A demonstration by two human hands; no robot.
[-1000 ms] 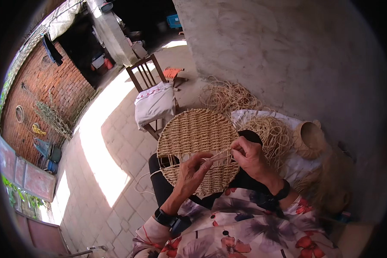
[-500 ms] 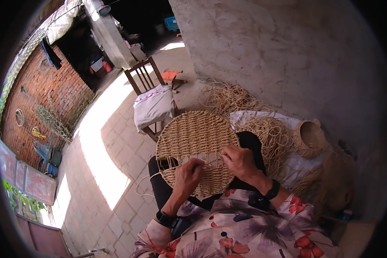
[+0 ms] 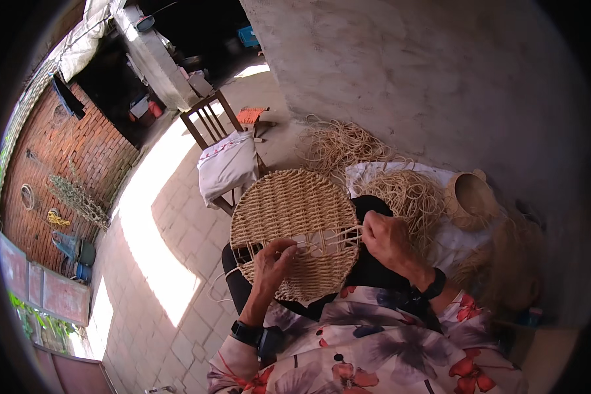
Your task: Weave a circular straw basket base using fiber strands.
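Note:
A round woven straw-coloured panel (image 3: 292, 203) rests on my lap, its upper and lower parts closely woven. Between them runs an open band crossed by a few upright cords. My right hand (image 3: 391, 244) is closed at the panel's right edge, gripping a pale cord (image 3: 343, 232) that stretches across the band. Over the left part of the band, my left hand (image 3: 274, 264) is closed with bent fingers, and a strand shows at its fingertips. What lies inside that pinch is partly hidden.
Coils of loose cord (image 3: 404, 197) lie on a white sheet at the right, beside a woven basket (image 3: 471, 199). More cord (image 3: 341, 148) is heaped by the wall. Ahead stand a wooden chair (image 3: 226, 164) with a white cloth and a low orange-topped stool (image 3: 251, 116).
My right hand has moved right, from over the open band to the panel's edge, drawing the cord with it. My left hand has shifted slightly left. The view has turned a little.

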